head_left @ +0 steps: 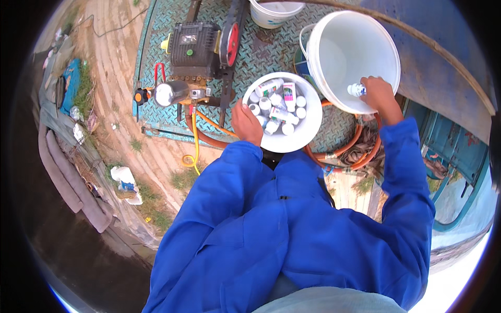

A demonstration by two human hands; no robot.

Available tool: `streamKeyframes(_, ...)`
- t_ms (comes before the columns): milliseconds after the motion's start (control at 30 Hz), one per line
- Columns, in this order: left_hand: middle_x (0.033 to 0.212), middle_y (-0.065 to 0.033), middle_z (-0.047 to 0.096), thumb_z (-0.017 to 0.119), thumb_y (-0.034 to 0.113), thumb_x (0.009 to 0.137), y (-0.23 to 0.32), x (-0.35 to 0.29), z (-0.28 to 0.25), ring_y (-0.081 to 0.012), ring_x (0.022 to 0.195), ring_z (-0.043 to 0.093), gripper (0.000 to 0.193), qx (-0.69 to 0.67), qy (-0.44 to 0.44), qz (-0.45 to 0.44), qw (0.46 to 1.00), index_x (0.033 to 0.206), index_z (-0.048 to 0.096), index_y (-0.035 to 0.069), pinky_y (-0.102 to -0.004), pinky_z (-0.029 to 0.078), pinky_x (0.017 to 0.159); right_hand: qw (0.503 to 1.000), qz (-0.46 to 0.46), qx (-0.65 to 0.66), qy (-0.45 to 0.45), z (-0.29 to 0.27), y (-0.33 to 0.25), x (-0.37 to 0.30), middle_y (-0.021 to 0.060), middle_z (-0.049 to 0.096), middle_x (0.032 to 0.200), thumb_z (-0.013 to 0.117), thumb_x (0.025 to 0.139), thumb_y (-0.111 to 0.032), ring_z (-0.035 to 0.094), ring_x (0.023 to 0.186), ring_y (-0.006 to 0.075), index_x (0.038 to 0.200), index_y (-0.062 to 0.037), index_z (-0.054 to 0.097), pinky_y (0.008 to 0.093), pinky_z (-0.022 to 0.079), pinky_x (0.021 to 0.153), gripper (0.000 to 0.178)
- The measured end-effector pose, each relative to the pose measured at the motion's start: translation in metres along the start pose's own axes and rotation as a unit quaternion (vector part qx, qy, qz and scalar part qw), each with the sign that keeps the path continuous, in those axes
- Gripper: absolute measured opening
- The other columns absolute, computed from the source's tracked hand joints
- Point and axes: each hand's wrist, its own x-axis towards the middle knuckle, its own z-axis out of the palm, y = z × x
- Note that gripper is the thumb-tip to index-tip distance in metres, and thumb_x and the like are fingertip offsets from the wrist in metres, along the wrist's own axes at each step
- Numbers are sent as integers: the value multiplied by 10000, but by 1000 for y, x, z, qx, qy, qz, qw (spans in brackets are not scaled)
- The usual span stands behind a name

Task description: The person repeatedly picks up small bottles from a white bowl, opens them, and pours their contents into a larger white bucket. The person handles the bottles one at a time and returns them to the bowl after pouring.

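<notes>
A white basin (311,112) holds several small white bottles (286,116), some with coloured labels, lying at different angles. My left hand (247,123) is closed on the basin's left rim, thumb on top. To the right, a large white bucket (360,49) tips toward me, with its wire handle hanging on the left side. Inside the mouth of that bucket, my right hand (380,95) grips a small white bottle (357,90) with blue on it. The fingertips of that hand are partly hidden behind its back.
A dark pump (195,49) with a red pulley stands at the back left on a teal metal platform (255,52). Another white bucket (276,14) is at the far edge. Orange hose (360,136) coils below the large bucket; a yellow hose (196,133) hangs off the platform's near edge.
</notes>
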Motion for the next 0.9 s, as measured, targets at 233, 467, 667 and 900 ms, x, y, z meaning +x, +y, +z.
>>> streamKeyframes(233, 1250, -251, 706, 452, 256, 1183, -4, -2, 1, -491, 1143, 662, 392, -8, -8, -15, 1000, 1423, 649, 15, -589, 491, 972, 841, 19, 538, 55, -90, -6, 7, 38, 740, 947, 819, 1033, -329, 649, 619, 95, 1347, -5, 740, 279, 455, 508, 458)
streamKeyframes(467, 1282, -230, 693, 433, 290, 1201, -7, -3, 1, -475, 1162, 655, 430, 11, -14, -19, 1000, 1473, 627, 19, -584, 485, 974, 796, 109, 576, 150, -188, -9, 218, 106, 786, 986, 751, 1076, -332, 736, 685, 186, 1268, -6, 735, 327, 564, 580, 379)
streamKeyframes(667, 1239, -262, 704, 426, 259, 1209, -5, -5, 1, -483, 1110, 678, 399, 22, -10, -11, 1000, 1409, 656, 0, -550, 529, 954, 659, -14, 730, 178, -179, -80, 202, 189, 802, 988, 825, 997, -265, 786, 742, 334, 1194, -20, 759, 441, 644, 654, 321)
streamKeyframes(900, 1260, -270, 678, 468, 270, 1176, -6, -1, -1, -509, 1143, 635, 409, 8, -31, -29, 999, 1460, 626, 21, -609, 478, 983, 762, -184, 612, -103, -69, -169, 13, 23, 786, 1029, 749, 1102, -195, 716, 823, 79, 1323, -3, 736, 264, 532, 669, 293)
